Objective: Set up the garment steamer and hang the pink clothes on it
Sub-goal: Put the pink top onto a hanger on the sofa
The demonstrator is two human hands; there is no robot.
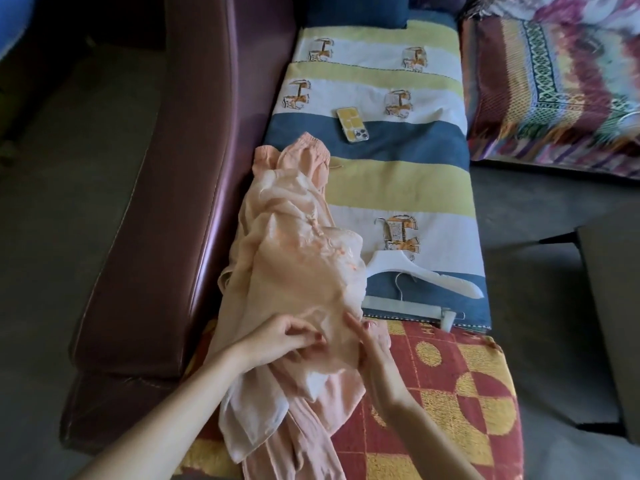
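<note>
We see soft daylight on the striped sofa cover, a sheen along the leather backrest, dim floor and corners, wide-angle bending at the edges, slight overall softness.

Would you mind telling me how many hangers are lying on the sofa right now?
2. A white shoulder hanger lies on the striped cover right of the pink clothes; a white clip hanger lies just nearer the person. The clothes may hide others.
</note>
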